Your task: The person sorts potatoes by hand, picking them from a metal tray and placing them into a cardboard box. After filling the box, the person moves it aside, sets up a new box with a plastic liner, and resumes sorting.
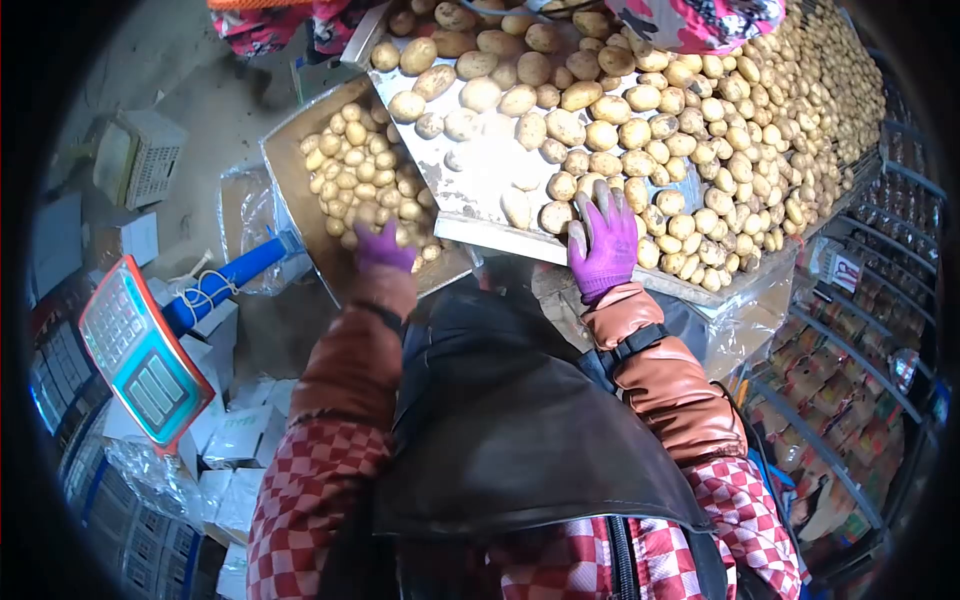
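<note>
My left hand [385,250], in a purple glove, hangs over the near side of a cardboard box [290,165] holding many small potatoes [350,165]. Its fingers look apart, though somewhat blurred, and no potato shows in them. My right hand [606,245], gloved in purple with dirty fingertips, lies at the near edge of the sorting table [480,232]. Its fingers are stretched out among the potatoes [600,135] there, beside a potato [557,217] on its left. What lies under the right palm is hidden.
A scale display [150,350] on a blue post [240,280] stands at the left, above white boxes [245,435]. Another person's patterned sleeve [700,22] reaches over the table's far side. A plastic crate [155,165] sits on the floor, and racks [840,400] line the right.
</note>
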### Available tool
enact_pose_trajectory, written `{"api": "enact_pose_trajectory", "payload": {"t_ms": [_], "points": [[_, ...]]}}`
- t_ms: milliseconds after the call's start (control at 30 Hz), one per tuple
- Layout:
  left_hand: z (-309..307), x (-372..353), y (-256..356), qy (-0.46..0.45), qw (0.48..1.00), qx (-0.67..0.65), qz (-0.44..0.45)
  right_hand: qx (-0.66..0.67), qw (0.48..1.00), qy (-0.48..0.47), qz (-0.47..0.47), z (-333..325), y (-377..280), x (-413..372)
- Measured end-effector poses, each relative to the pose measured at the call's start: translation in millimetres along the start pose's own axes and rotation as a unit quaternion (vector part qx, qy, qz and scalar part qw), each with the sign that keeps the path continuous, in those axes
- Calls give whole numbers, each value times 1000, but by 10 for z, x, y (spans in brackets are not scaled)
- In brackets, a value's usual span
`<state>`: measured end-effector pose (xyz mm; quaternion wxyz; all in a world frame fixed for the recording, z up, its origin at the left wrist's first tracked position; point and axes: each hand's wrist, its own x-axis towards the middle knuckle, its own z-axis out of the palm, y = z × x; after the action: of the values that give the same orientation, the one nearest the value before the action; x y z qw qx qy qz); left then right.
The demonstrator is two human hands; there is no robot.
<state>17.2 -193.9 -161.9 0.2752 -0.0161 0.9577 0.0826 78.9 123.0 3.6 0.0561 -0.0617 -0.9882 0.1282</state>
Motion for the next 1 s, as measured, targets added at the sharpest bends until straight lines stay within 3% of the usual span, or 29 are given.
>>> {"api": "enact_pose_trajectory", "payload": {"t_ms": [67, 133, 200, 267, 300, 333, 400, 433, 467, 500, 533, 633, 900, 1000], "points": [[242, -194, -373, -40, 995, -3, 89, 0, 1000, 7, 0, 1, 10, -5], [339, -399, -795, -115, 964, -153, 184, 4, 1000, 10, 3, 5, 9, -12], [291, -305, -863, -153, 962, 43, 221, 7, 1000, 13, 6, -5, 21, -9], [-74, -265, -699, -63, 971, -6, 231, 8, 1000, 26, 10, 0, 30, -14], [-503, -368, -407, 43, 962, -154, 221, 9, 999, 32, 12, 12, 27, -35], [-891, -497, -98, 145, 922, -297, 203, 7, 999, 38, 11, 25, 31, -59], [-1419, -614, 580, -1, 881, -425, 208, 6, 999, 50, 5, 54, 47, -64], [-1309, -423, 723, 136, 879, -245, 386, 8, 999, 52, 6, 55, 39, -63], [-1604, -481, 1097, 149, 896, -113, 402, 8, 999, 53, 8, 50, 37, -62], [-1608, -382, 1319, 127, 893, -84, 424, 7, 999, 53, 8, 43, 41, -69], [-1529, -242, 1552, 79, 922, 66, 373, 5, 999, 51, 12, 48, 38, -77], [-1652, -193, 2080, -7, 927, 180, 329, -1, 999, 47, 15, 66, 70, -102], [-1396, 94, 2051, 62, 914, 143, 374, 5, 998, 54, 11, 90, 62, -107], [-1677, -126, 2020, 66, 923, 73, 373, -7, 998, 64, 6, 127, 93, -129]]}}
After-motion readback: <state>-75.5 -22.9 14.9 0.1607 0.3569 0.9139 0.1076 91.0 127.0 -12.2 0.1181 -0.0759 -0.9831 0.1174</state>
